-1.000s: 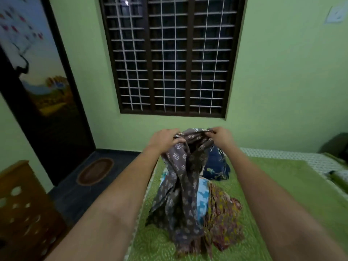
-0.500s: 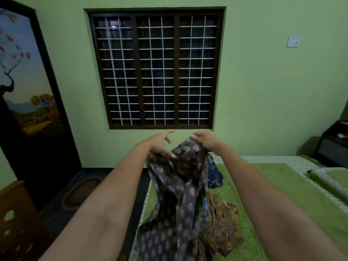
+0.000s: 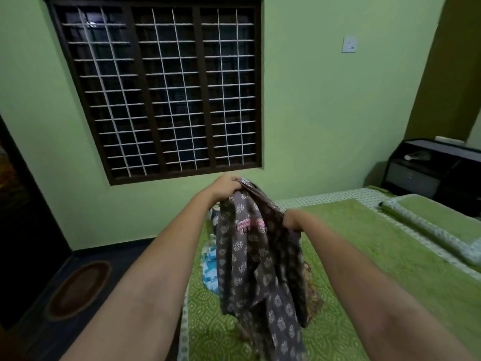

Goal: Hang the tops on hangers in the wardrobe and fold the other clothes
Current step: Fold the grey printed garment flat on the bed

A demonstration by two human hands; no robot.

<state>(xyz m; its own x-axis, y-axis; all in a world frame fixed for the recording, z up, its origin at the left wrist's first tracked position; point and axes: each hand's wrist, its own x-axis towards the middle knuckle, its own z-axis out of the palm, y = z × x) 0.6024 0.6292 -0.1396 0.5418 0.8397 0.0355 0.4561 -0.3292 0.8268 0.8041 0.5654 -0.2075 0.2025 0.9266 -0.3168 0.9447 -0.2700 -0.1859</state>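
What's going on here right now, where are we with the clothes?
A person is holding up a grey printed garment over the green bed. The left hand grips its top edge; the right hand grips it lower down, to the side. It is neither hung nor folded yet. More clothes lie in a pile on the bed behind it. No hanger or wardrobe shows.

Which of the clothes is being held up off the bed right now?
The grey printed garment, gripped by both hands, left hand and right hand. The blue and multicoloured pieces lie on the green bedspread.
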